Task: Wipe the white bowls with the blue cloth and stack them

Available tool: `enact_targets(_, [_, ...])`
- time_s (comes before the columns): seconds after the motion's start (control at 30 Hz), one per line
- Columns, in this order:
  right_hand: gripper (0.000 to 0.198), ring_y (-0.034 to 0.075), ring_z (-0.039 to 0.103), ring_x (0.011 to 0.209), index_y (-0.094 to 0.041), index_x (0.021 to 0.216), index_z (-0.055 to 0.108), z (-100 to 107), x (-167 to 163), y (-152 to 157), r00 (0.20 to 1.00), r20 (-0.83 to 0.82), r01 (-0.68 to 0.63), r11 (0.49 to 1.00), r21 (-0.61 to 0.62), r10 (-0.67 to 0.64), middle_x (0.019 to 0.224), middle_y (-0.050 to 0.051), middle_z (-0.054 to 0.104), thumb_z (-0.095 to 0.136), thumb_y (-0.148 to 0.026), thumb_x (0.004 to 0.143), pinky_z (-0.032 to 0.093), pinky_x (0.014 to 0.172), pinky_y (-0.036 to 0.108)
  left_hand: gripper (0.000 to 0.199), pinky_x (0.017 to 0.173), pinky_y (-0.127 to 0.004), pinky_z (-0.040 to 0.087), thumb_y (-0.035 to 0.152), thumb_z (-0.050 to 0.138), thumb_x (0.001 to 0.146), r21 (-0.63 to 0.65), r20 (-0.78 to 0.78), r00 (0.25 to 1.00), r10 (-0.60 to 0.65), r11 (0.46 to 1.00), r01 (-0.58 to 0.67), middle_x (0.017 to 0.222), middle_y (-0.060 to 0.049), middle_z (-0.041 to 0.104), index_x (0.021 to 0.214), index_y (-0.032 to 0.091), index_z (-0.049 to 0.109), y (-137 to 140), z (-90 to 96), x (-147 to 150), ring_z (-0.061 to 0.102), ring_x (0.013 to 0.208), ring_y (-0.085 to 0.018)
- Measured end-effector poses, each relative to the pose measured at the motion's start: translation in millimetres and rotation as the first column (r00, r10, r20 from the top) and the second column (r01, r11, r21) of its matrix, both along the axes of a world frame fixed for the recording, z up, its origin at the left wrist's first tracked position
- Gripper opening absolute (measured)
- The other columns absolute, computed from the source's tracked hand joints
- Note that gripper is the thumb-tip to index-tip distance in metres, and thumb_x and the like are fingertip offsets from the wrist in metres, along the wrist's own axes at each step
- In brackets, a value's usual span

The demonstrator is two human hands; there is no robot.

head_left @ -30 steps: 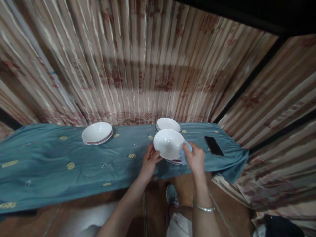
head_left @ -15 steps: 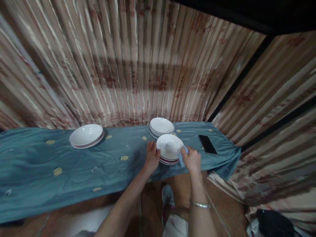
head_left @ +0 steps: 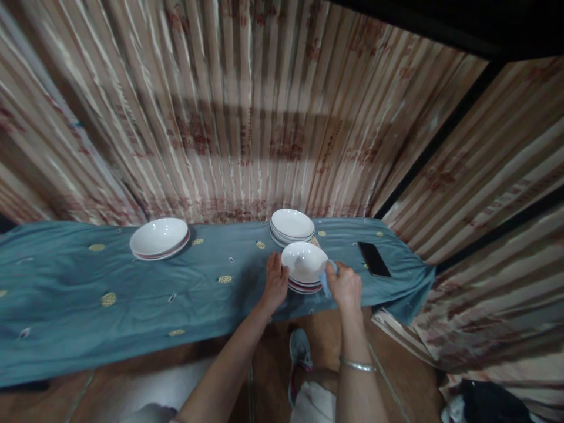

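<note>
A white shallow bowl [head_left: 304, 262] sits on top of a short stack of dishes [head_left: 305, 288] with dark and red rims, near the table's front edge. My left hand [head_left: 277, 281] grips the bowl's left rim, with the thumb at the edge and the fingers along its side. On the opposite side, my right hand [head_left: 346, 286] is closed around a light-blue cloth [head_left: 325, 283], pressed to the right rim. Part of the cloth is hidden under the fingers. Just behind stands another stack of white bowls [head_left: 292, 224] with dark rims.
To the left, more white shallow bowls [head_left: 159, 237] are stacked on the teal tablecloth [head_left: 198, 311]. A black phone [head_left: 373, 259] lies at the right. Light wooden pieces [head_left: 314, 241] show beside the rear stack. A pleated curtain [head_left: 247, 117] hangs behind the table.
The view has shifted slightly, so the dishes and phone appear a little further right. Both hands stay at the bowl's rim, the right with the cloth, with only slight movement.
</note>
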State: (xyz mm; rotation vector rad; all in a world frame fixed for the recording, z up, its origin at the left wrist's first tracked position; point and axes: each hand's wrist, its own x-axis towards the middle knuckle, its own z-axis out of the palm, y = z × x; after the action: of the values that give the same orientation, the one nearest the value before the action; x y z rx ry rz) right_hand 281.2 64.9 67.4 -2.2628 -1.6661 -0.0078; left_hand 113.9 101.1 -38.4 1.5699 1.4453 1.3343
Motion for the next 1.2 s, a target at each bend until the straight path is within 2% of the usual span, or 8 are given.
enact_targets(0.23, [0.046, 0.026, 0.065, 0.066, -0.01, 0.103, 0.071, 14, 6, -9, 0.994, -0.094, 0.09, 0.944, 0.316, -0.064, 0.075, 0.019, 0.07, 0.039, -0.042, 0.093, 0.037, 0.058, 0.029, 0.057, 0.117, -0.042, 0.012, 0.042, 0.045, 0.086, -0.077, 0.112, 0.994, 0.014, 0.997, -0.006, 0.152, -0.014, 0.033, 0.136, 0.015, 0.044, -4, 14.3, 8, 0.021, 0.143, -0.025])
enact_targets(0.37, [0.051, 0.026, 0.067, 0.078, -0.013, 0.105, 0.071, 30, -15, -18, 0.949, -0.298, 0.063, 0.87, 0.489, 0.099, 0.089, 0.017, 0.072, 0.042, -0.052, 0.089, 0.044, 0.067, 0.029, 0.063, 0.117, -0.043, 0.009, 0.043, 0.046, 0.086, -0.146, 0.14, 0.99, 0.012, 0.989, 0.009, 0.153, -0.016, 0.029, 0.141, 0.013, 0.036, -16, 30.4, 2, 0.017, 0.144, -0.025])
enact_targets(0.57, [0.038, 0.02, 0.068, 0.082, -0.019, 0.104, 0.071, 25, -105, -34, 0.62, -0.517, -0.365, 0.8, 0.476, 0.59, 0.092, 0.007, 0.074, 0.047, -0.046, 0.089, 0.051, 0.073, 0.026, 0.07, 0.116, -0.04, 0.016, 0.049, 0.053, 0.083, -0.147, 0.327, 0.928, 0.178, 0.98, -0.136, 0.154, -0.014, 0.029, 0.142, 0.016, 0.036, -49, 27.6, -63, 0.023, 0.142, -0.025])
enact_targets(0.67, [0.033, 0.018, 0.068, 0.077, -0.021, 0.103, 0.071, 4, -151, -38, 0.442, -0.566, -0.56, 0.707, 0.431, 0.695, 0.088, 0.005, 0.074, 0.046, -0.04, 0.09, 0.051, 0.072, 0.025, 0.065, 0.115, -0.039, 0.022, 0.045, 0.057, 0.081, -0.2, 0.451, 0.841, 0.298, 0.952, -0.23, 0.152, -0.011, 0.034, 0.139, 0.022, 0.041, -62, 16.6, -111, 0.03, 0.14, -0.023])
enact_targets(0.77, [0.026, 0.018, 0.069, 0.081, -0.024, 0.1, 0.071, -21, -185, -37, 0.375, -0.585, -0.627, 0.662, 0.411, 0.719, 0.091, 0.003, 0.074, 0.049, -0.033, 0.09, 0.051, 0.076, 0.026, 0.065, 0.111, -0.041, 0.03, 0.039, 0.06, 0.081, -0.262, 0.515, 0.75, 0.415, 0.909, -0.323, 0.149, -0.01, 0.04, 0.14, 0.026, 0.039, -71, 11.8, -155, 0.038, 0.136, -0.024])
enact_targets(0.97, [0.018, 0.018, 0.067, 0.097, -0.02, 0.079, 0.071, -52, -240, -12, 0.429, -0.609, -0.636, 0.702, 0.321, 0.667, 0.105, 0.005, 0.072, 0.054, -0.019, 0.082, 0.048, 0.089, 0.027, 0.064, 0.109, -0.037, 0.033, 0.039, 0.058, 0.083, -0.287, 0.572, 0.656, 0.492, 0.87, -0.402, 0.151, -0.008, 0.036, 0.141, 0.028, 0.035, -77, 17.8, -208, 0.038, 0.136, -0.022])
enact_targets(1.07, [0.034, 0.014, 0.067, 0.094, -0.02, 0.106, 0.066, -52, -271, 13, 0.463, -0.648, -0.609, 0.748, 0.263, 0.605, 0.1, 0.003, 0.073, 0.049, -0.007, 0.079, 0.047, 0.089, 0.024, 0.066, 0.106, -0.037, 0.038, 0.038, 0.059, 0.082, -0.29, 0.602, 0.639, 0.479, 0.877, -0.384, 0.151, -0.009, 0.036, 0.142, 0.028, 0.033, -79, 19.3, -216, 0.042, 0.133, -0.023])
enact_targets(1.2, [0.03, 0.015, 0.069, 0.088, -0.014, 0.116, 0.06, -39, -312, 52, 0.551, -0.628, -0.625, 0.77, 0.126, 0.55, 0.089, 0.006, 0.075, 0.049, -0.023, 0.089, 0.048, 0.081, 0.022, 0.065, 0.107, -0.04, 0.037, 0.029, 0.061, 0.079, -0.282, 0.613, 0.655, 0.443, 0.896, -0.342, 0.148, -0.009, 0.041, 0.14, 0.029, 0.037, -84, 17.8, -214, 0.047, 0.129, -0.024])
